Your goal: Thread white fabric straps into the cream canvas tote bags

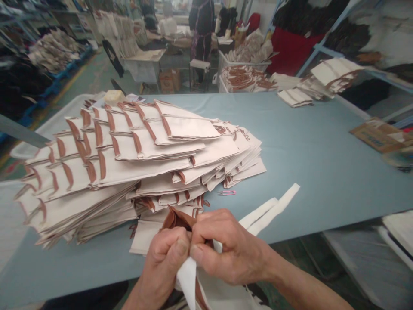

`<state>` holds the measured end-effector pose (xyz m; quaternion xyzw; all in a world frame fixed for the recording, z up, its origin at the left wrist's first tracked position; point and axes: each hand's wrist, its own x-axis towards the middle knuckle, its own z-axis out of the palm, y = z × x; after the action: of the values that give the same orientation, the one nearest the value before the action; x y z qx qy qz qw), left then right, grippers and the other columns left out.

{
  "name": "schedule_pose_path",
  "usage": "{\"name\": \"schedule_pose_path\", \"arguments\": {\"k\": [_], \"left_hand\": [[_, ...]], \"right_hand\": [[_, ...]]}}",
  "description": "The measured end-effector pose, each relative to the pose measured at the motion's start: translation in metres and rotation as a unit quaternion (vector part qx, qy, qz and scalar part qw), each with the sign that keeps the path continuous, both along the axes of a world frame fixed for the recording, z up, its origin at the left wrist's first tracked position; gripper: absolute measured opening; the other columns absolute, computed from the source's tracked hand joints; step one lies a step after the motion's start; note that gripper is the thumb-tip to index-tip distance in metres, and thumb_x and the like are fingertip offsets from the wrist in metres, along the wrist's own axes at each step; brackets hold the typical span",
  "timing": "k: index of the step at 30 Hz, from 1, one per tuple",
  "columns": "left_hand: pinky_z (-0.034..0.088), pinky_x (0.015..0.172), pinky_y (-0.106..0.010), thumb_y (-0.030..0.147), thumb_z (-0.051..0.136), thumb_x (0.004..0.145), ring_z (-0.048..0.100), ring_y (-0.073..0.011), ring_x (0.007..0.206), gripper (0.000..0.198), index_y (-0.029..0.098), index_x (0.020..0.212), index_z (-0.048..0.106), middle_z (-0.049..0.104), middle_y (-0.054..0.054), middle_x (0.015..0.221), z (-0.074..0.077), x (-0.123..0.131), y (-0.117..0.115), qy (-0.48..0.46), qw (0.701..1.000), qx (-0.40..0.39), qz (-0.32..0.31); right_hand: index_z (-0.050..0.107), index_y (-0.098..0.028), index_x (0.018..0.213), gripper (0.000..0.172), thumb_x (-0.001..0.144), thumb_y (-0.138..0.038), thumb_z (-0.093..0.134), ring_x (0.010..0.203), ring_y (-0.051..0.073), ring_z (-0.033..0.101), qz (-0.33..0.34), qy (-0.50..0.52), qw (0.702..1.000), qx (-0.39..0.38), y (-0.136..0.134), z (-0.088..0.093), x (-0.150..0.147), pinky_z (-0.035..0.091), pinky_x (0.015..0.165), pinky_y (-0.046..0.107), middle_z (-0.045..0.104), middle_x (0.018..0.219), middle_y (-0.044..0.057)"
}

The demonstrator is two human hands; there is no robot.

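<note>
Close to the table's front edge, my left hand [166,258] and my right hand [230,247] meet, thumbs side by side. Both pinch the edge of a cream fabric bag [219,292] with brown cloth [176,217] showing above the knuckles. A white strip [187,277] hangs down from between the thumbs. Behind my right hand, two pale fabric strips [274,211] stretch over the table; where they begin is hidden. Pink-handled thread snips [227,193] lie just beyond my hands, beside a large heap of cream sewn pieces with brown edging [155,155].
The blue-grey table [309,172] carries more folded cream pieces [295,97] at its far right corner. A cardboard box [376,134] sits by the right edge. Beyond stand bins of fabric pieces [247,77], a stool [199,65] and a person in dark clothes [201,26].
</note>
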<state>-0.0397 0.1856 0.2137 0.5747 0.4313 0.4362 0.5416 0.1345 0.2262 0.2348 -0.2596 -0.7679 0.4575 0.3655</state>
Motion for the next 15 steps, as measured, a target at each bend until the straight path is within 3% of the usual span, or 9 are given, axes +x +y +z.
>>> {"name": "schedule_pose_path", "arguments": {"k": [5,10,15], "left_hand": [[0.025,0.045,-0.022,0.066,0.054,0.098,0.029,-0.0087,0.047,0.065,0.021,0.056,0.034,0.033,0.006,0.051,0.008,-0.002,-0.003,0.001,0.997,-0.020,-0.070],[0.026,0.047,-0.024,0.052,0.065,0.096,0.032,-0.0099,0.049,0.052,0.022,0.060,0.043,0.034,0.007,0.053,0.022,-0.015,-0.015,0.102,0.985,-0.014,-0.138],[0.034,0.049,-0.025,0.046,0.058,0.101,0.042,-0.0105,0.048,0.049,0.022,0.061,0.044,0.045,0.006,0.051,0.020,-0.022,-0.030,0.157,0.973,0.064,-0.156]], "right_hand": [[0.057,-0.020,0.075,0.025,0.099,-0.017,0.050,0.061,0.012,0.049,0.031,-0.029,0.997,0.065,-0.008,0.009,0.017,0.037,0.061,0.027,0.058,0.064,-0.003],[0.057,-0.020,0.070,0.038,0.106,-0.022,0.047,0.060,0.014,0.046,0.058,-0.125,0.978,0.159,-0.018,0.029,0.024,0.036,0.058,0.032,0.062,0.063,-0.001],[0.063,-0.020,0.078,0.034,0.108,-0.021,0.048,0.063,0.014,0.050,0.104,-0.158,0.971,0.147,-0.029,0.034,0.029,0.044,0.065,0.029,0.069,0.069,-0.002]]}}
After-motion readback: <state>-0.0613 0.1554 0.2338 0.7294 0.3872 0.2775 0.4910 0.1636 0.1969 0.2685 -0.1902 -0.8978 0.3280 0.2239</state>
